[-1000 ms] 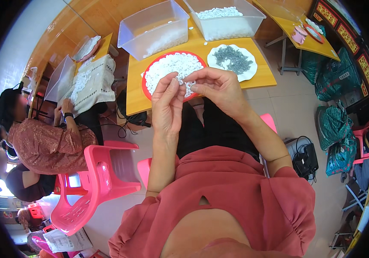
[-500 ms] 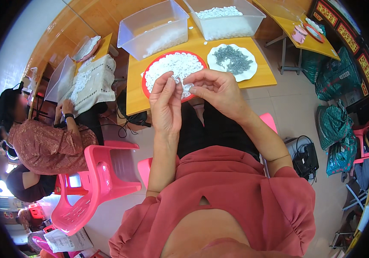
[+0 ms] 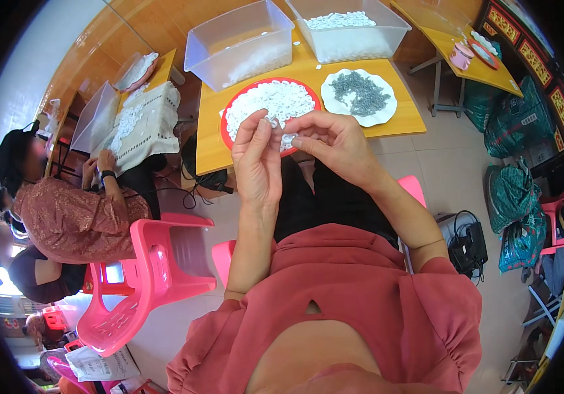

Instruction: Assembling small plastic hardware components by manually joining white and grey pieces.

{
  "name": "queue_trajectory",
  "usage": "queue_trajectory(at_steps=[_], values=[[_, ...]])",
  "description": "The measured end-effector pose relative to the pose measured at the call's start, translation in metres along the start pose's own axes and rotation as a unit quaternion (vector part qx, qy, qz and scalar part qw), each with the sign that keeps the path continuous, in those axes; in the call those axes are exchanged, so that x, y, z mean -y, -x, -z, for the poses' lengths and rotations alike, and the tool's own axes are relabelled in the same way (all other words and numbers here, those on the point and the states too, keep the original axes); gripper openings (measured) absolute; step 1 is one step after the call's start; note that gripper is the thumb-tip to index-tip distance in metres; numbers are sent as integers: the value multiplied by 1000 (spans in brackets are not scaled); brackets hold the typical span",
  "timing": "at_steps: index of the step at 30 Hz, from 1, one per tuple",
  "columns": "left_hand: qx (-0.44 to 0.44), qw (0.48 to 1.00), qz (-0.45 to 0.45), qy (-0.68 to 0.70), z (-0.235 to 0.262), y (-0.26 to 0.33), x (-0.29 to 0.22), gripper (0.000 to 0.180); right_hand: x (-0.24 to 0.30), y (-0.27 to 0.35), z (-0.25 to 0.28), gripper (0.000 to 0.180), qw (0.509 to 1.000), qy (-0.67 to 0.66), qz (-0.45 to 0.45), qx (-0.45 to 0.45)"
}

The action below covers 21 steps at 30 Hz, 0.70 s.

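My left hand (image 3: 259, 161) is raised over the near edge of a red plate, its thumb and fingertips pinched on a small white plastic clip (image 3: 273, 122). Close beside it, my right hand (image 3: 338, 144) has thumb and forefinger pinched together at another small white clip (image 3: 287, 140). The fingers partly cover both pieces. Under and beyond the hands, the red plate (image 3: 317, 98) holds a heap of similar white pieces. To its right stands a white scalloped plate (image 3: 388, 108), on which many small grey nail-like pins (image 3: 361, 92) are spread.
Two clear plastic bins (image 3: 239, 49) (image 3: 361, 41) with white pieces stand at the back of the yellow table (image 3: 213, 134). A pink chair (image 3: 157, 262) is at my left, near a seated person (image 3: 78, 217) working at another table. Green bags (image 3: 517, 203) lie right.
The view has shifted slightly, so the table and plates appear a little farther right. Both hands keep their pinched hold above the red plate, with only small finger movement.
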<state>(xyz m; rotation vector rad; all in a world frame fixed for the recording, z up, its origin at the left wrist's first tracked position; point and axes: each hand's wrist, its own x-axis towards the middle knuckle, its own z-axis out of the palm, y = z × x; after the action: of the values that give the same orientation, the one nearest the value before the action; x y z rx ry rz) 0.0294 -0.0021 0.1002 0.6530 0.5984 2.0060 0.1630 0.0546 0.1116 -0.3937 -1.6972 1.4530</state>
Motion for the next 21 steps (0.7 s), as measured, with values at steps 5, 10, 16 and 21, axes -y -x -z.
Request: queue_trajectory(at_steps=[5, 10, 16, 21], values=[[14, 1000, -3, 12, 3, 0, 1, 17, -3, -1, 1, 16, 1000, 17, 6, -11], [-9, 1000, 10, 6, 1, 0, 0, 19, -3, -1, 0, 15, 999, 9, 9, -39], [1, 1000, 8, 8, 0, 1, 1, 19, -8, -1, 1, 14, 999, 31, 9, -26], [10, 1000, 6, 12, 1, 1, 2, 18, -7, -1, 0, 14, 999, 25, 4, -29]])
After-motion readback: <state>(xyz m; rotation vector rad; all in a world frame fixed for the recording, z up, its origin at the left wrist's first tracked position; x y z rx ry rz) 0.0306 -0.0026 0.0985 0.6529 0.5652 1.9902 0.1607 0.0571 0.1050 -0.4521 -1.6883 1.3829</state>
